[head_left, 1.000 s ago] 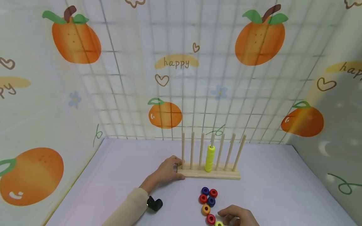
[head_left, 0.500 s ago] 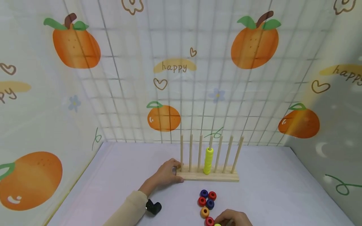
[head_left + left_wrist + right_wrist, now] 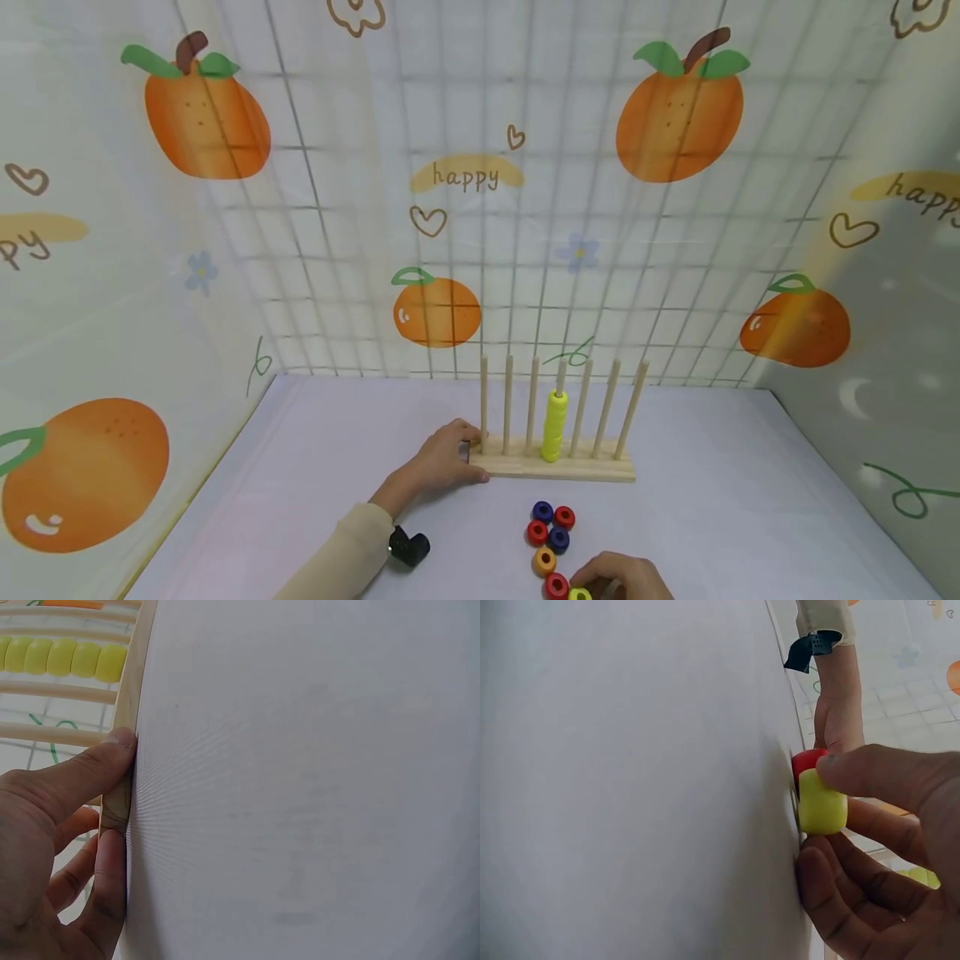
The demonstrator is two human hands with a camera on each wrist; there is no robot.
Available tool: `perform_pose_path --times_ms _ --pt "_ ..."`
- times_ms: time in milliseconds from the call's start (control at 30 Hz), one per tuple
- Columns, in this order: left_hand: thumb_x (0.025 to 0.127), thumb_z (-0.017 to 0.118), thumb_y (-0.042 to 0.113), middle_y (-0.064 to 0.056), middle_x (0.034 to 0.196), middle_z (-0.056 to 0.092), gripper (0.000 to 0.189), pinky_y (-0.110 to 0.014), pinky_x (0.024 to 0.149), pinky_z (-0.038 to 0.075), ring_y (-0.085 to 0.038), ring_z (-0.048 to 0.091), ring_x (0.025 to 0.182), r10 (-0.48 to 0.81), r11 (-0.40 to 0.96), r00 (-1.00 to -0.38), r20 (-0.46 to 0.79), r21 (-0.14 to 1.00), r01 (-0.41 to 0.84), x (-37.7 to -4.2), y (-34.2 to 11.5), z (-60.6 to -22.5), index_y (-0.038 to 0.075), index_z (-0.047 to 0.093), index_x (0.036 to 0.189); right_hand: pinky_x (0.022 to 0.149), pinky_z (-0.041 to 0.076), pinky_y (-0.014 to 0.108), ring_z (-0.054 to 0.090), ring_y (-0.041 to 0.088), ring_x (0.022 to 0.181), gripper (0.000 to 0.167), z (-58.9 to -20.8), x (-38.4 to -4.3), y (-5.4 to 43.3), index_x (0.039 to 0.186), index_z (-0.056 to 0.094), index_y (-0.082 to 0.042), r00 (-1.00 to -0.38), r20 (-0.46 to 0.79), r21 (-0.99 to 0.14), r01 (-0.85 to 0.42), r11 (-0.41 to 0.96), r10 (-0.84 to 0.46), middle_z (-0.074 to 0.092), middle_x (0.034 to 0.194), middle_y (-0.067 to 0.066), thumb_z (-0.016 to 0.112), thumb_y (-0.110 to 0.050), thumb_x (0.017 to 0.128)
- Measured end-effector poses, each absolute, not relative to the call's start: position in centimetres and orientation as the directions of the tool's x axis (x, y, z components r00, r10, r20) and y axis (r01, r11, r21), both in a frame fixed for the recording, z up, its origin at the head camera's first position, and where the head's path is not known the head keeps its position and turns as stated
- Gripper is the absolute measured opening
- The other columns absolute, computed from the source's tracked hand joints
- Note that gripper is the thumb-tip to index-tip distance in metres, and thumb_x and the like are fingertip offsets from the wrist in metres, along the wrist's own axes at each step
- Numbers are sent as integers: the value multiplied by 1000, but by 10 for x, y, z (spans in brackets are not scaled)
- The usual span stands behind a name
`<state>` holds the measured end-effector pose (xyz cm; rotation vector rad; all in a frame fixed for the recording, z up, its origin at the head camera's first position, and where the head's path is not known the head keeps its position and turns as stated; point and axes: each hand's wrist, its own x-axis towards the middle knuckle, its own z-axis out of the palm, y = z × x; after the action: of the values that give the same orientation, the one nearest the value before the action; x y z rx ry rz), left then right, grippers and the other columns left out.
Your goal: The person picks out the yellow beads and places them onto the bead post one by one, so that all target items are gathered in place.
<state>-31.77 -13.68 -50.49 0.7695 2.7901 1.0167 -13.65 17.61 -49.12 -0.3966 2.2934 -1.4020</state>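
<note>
My left hand (image 3: 448,458) grips the left end of a wooden peg rack's base (image 3: 555,468), thumb on the front edge, as the left wrist view also shows. A row of upright pegs rises from the base. The middle peg carries a stack of yellow beads (image 3: 553,427); the others are bare. At the bottom of the head view, my right hand (image 3: 626,577) pinches a loose yellow bead (image 3: 823,801) between thumb and fingers, down at the tabletop. Close behind it lies a red bead (image 3: 807,760), partly hidden in the right wrist view.
In front of the rack lie more loose beads: an orange one (image 3: 544,561), dark blue ones (image 3: 558,540) and red ones (image 3: 537,532). A black device (image 3: 409,547) is strapped at my left wrist. A printed cloth with oranges (image 3: 437,312) stands behind the white table (image 3: 720,483).
My right hand has moved a little left to the yellow bead, and its fingers have closed on it. The left hand stays on the rack; the head view has shifted slightly.
</note>
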Motion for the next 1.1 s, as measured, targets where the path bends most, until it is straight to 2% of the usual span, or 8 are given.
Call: perform_pose_path --times_ms 200,433,567,800,1100 --pt "75 88 40 -3 122 59 69 -45 101 44 -25 55 118 488 656 -867 106 610 444 -320 -138 -504 4 65 129 65 51 27 60 19 77 28 -488 -138 182 106 71 0 -875 -184 -894 -40 446 -448 66 91 3 80 -17 85" --pt "75 88 40 -2 122 58 71 -46 101 44 -25 54 119 486 651 -869 89 627 429 -320 -139 -503 3 63 131 65 52 30 60 23 78 41 -482 -139 189 107 70 -1 -897 -188 -885 -23 466 -400 66 93 3 84 -29 81" --pt "75 88 40 0 120 58 71 -44 100 44 -23 55 117 491 652 -866 93 620 436 -321 -139 -506 4 64 131 64 53 29 60 21 77 37 -482 -139 190 106 71 -2 -901 -174 -884 -34 466 -397 66 92 3 84 -27 82" --pt "75 88 40 1 119 59 70 -43 100 45 -22 55 116 493 652 -865 93 619 438 -322 -138 -508 5 64 130 62 53 27 59 11 75 28 -479 -142 195 103 72 -3 -922 -104 -845 -116 522 -373 67 90 0 82 -21 83" --pt "74 90 38 -2 120 59 70 -45 99 45 -24 55 116 495 645 -863 102 623 444 -320 -137 -507 3 64 129 58 52 25 57 7 73 29 -469 -146 207 102 73 -5 -952 -23 -788 -171 591 -306 66 89 -2 85 -18 80"
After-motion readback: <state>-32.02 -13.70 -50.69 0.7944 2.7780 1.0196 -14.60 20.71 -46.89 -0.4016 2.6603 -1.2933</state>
